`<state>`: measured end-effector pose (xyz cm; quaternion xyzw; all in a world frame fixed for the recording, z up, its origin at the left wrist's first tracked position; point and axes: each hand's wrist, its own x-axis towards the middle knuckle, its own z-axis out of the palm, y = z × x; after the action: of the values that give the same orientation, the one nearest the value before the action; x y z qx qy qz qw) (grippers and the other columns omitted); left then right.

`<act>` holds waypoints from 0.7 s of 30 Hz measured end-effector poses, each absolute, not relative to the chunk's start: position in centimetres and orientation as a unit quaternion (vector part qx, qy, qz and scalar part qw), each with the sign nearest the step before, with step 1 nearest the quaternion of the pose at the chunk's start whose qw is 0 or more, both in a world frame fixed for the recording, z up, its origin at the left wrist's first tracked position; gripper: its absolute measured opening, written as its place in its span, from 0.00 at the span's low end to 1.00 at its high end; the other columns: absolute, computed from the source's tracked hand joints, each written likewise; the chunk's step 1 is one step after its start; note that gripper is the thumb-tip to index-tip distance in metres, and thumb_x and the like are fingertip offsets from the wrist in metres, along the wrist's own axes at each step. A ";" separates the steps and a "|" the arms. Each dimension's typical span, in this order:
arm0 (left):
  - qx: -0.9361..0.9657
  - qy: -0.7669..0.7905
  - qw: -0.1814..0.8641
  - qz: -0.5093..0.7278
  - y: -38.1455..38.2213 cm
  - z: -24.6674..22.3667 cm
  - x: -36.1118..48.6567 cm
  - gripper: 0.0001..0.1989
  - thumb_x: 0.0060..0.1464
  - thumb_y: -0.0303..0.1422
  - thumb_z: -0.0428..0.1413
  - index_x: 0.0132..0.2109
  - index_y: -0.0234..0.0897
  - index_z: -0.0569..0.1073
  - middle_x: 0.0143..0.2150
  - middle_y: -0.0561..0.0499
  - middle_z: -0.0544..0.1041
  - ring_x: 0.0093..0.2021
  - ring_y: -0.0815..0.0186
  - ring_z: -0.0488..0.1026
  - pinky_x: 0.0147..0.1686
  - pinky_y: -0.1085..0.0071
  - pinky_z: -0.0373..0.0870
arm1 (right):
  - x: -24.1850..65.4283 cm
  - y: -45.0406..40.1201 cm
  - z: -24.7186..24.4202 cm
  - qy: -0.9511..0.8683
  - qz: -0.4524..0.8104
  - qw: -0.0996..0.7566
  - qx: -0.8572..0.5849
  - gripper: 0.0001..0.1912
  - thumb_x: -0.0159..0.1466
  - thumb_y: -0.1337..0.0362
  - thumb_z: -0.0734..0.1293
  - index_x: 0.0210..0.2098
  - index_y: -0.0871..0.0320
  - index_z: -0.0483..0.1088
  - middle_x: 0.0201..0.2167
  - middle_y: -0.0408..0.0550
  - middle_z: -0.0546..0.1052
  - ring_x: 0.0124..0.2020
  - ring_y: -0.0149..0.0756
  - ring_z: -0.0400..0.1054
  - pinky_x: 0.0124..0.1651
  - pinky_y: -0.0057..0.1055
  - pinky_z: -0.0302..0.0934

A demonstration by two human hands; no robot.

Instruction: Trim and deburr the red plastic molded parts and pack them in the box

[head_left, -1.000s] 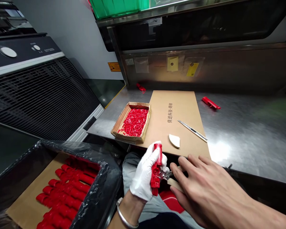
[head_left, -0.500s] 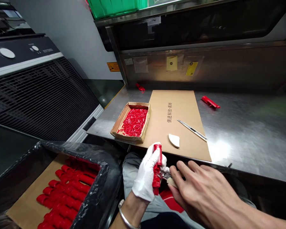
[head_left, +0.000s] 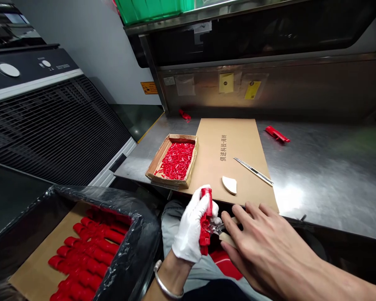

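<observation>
In a white glove, my left hand (head_left: 188, 230) is closed around a red plastic part (head_left: 206, 221), held upright above my lap. My bare right hand (head_left: 260, 246) grips a pair of nippers (head_left: 226, 239) with cream handles. Their metal jaws point left and meet the side of the red part; whether they touch it I cannot tell. Just beyond my hands, a white curved piece (head_left: 229, 185) and a slim metal craft knife (head_left: 253, 171) lie on a cardboard sheet (head_left: 235, 138).
A shallow cardboard box (head_left: 192, 167) of small red scraps stands left of the sheet. At lower left, a black-lined bin (head_left: 138, 251) holds rows of red parts (head_left: 90, 255). Another red part (head_left: 277, 134) lies on the metal table (head_left: 332, 179). A green crate (head_left: 153, 10) sits above.
My right hand has shifted slightly and its fingers have spread a little on the nippers. The nippers' jaws show more plainly beside the red part, which my left hand keeps holding.
</observation>
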<state>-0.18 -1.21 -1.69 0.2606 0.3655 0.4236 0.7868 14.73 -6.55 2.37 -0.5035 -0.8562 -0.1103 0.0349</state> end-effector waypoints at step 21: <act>0.250 0.380 0.768 0.451 -0.8 -1.7 -0.7 0.09 0.62 0.39 0.54 0.43 0.39 0.65 0.25 0.58 0.62 0.23 0.75 0.57 0.25 0.78 0.59 | 13.6 -6.7 0.7 -0.840 -0.115 0.060 -0.526 0.11 0.67 0.58 0.62 0.43 0.58 0.72 0.33 0.50 0.71 0.30 0.41 0.67 0.28 0.37 0.51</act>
<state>-0.70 -0.78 -1.69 0.2497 0.3796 0.4507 0.7684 13.59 -6.69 0.71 -0.5260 -0.8405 -0.1151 0.0601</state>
